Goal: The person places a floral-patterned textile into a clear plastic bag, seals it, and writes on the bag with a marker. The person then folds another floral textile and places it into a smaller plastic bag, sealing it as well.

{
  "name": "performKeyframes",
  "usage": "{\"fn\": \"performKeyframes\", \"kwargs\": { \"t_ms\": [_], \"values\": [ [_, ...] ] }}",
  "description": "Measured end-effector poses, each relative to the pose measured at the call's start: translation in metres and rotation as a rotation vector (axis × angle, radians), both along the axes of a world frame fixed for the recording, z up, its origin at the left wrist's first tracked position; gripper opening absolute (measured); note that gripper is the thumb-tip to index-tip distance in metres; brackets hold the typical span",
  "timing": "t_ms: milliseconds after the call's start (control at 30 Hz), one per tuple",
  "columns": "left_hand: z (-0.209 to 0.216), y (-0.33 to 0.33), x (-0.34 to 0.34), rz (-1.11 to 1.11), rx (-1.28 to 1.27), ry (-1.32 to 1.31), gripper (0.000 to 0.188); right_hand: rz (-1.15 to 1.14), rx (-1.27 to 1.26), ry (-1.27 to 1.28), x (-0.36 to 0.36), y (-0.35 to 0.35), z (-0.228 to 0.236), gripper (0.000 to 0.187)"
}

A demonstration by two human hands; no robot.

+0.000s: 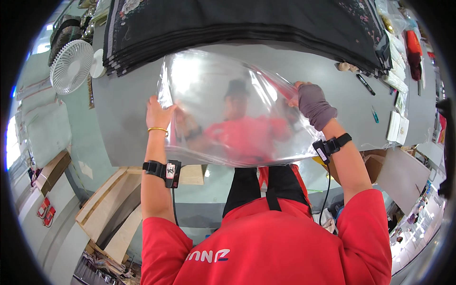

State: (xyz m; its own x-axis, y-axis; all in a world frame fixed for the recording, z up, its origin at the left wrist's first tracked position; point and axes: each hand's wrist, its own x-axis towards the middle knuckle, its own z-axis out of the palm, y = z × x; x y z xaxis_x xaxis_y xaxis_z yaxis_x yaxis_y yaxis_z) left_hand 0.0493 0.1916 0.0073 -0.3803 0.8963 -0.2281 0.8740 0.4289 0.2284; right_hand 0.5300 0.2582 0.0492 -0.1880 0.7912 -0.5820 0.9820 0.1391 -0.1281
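Note:
A wide, shiny piece of clear plastic film stretches across the front of the grey table, mirroring red clothing; I cannot tell whether it is a bag or a single sheet. Its left edge is pinched in my left hand, which has a gold bangle at the wrist. My right hand, in a grey fingerless covering, grips the gathered right edge, its fingertips partly hidden by the film. Beyond the film lies a thick stack of folded black cloth with floral corners.
A white fan stands at the table's left end. On the right of the grey table lie a black marker, a small teal tool and white packets. A wooden box stands below left.

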Motion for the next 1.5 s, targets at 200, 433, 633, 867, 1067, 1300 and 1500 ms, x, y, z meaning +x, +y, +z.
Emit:
{"fn": "performKeyframes", "kwargs": {
  "t_ms": [200,433,633,867,1067,1300,1500],
  "values": [
    [0.002,-0.016,-0.021,0.036,-0.130,-0.364,0.036,0.164,-0.008,0.311,0.004,0.001,0.007,0.042],
    [0.023,-0.045,-0.080,0.371,-0.056,-1.071,0.035,0.254,0.351,0.122,-0.059,0.068,0.010,0.023],
    [-0.034,-0.035,-0.112,0.068,-0.021,-0.073,0.080,0.161,0.861,-0.007,-0.060,0.010,0.042,0.035],
    [-0.035,-0.077,-0.141,-0.333,0.241,0.567,0.071,-0.154,0.706,0.467,0.148,-0.190,0.049,0.010],
    [-0.007,-0.162,-0.106,-1.102,-0.561,0.931,0.068,-1.615,0.635,0.022,0.382,-0.410,-0.054,0.026],
    [0.021,-0.213,0.097,-0.462,-0.835,-0.002,0.050,-1.343,0.046,-0.104,0.549,-0.485,-0.148,0.030],
    [0.057,-0.205,0.242,-0.315,-0.839,-0.381,0.034,-0.917,0.379,-0.210,0.604,-0.401,-0.215,0.040]
  ]
}}
